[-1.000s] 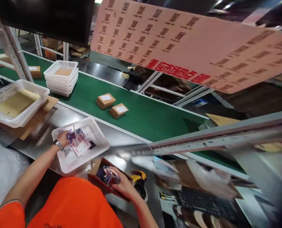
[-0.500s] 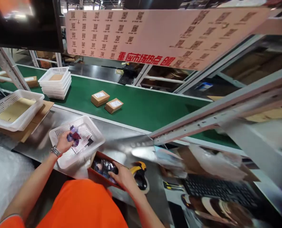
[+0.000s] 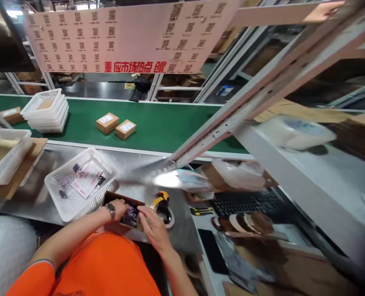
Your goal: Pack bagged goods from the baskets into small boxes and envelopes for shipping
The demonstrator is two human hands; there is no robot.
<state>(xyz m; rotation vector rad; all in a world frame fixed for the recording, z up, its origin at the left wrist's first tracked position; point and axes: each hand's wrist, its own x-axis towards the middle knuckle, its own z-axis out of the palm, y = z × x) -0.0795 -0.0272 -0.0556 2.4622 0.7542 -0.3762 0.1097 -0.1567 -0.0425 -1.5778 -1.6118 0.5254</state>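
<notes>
Where the open carton (image 3: pixel 132 200) sits on the near side of the steel desk (image 3: pixel 129 162), close against the person's orange shirt (image 3: pixel 111 263), both hands are engaged with it. The left hand (image 3: pixel 119 209), wearing a wristwatch (image 3: pixel 111 209), has its fingers down inside; they are partly hidden, so whether they grip anything cannot be told. The right hand (image 3: pixel 153 226) is partly open at the carton's right end, fingertips at the edge; a firm hold cannot be confirmed. Purple-wrapped goods (image 3: pixel 131 216) are visible between the hands. In my judgement the step in hand is settling these contents, best done by steadying the end wall with the right hand while the left presses items flat, below the rim, without bowing the thin sides or creasing the wrapping. Just left, a white basket (image 3: pixel 54 197) contains a pink-printed packet (image 3: pixel 86 179) and small dark and purple pieces; these should be checked before closing. Just right of the right hand stands a yellow-and-black tape dispenser (image 3: pixel 162 201), conveniently near but best kept clear of the elbow. Beyond the desk, two labelled boxes (image 3: pixel 117 126) rest on a green belt (image 3: pixel 170 119).
</notes>
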